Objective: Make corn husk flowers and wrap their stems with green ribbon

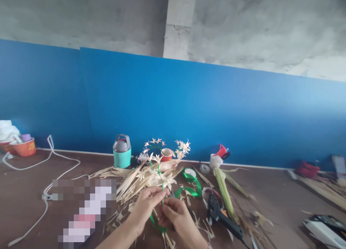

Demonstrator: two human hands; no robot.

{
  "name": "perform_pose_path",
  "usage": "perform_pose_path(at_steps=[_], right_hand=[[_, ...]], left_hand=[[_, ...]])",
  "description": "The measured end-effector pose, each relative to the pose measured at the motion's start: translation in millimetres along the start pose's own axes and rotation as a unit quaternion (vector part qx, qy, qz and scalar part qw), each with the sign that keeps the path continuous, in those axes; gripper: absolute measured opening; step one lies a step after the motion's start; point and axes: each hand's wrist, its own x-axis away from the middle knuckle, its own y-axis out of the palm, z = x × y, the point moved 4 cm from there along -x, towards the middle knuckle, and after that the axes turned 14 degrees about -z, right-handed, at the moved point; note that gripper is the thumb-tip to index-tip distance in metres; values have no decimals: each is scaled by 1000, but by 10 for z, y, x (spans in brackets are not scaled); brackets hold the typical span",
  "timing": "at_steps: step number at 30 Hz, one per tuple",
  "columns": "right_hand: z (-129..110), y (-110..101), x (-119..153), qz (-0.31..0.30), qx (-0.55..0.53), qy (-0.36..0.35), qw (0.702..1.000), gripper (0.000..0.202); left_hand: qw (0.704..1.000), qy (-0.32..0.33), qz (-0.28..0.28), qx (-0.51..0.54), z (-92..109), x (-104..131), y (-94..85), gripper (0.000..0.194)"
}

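Note:
Both hands meet low in the middle of the head view around a thin green stem. My left hand (148, 205) pinches the stem between thumb and fingers, just below a spray of pale husk flowers (158, 175). Right under it, my right hand (175, 213) is closed on the lower stem, with green ribbon (157, 223) hanging beneath the hands. Behind the spray, more flowers (184, 147) on green stems stand by a small red-rimmed cup (167, 154). A roll of green ribbon (189, 173) lies just beyond my right hand, its loose end curling over the table.
Dried corn husks (129, 184) and scraps cover the middle. A black glue gun (224, 218) lies to the right, beside a green stalk (225, 191). A teal container (122, 156) stands at the back before a blue partition (189, 108). White cable (63, 175) loops on the left.

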Motion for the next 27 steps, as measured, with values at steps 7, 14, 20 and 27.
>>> perform_pose_path(at_steps=[7,14,20,27], right_hand=[[35,39,13,-16,-30,21,999,45],[81,46,13,-16,-55,21,998,38],[121,31,3,-14,-52,19,998,37],[122,82,-7,-22,-14,9,1000,40]], left_hand=[[995,62,65,-32,191,31,-22,26],[982,120,134,-51,146,48,-71,18],[941,220,187,-174,117,111,-134,17],[939,186,192,-215,125,119,-130,11]])
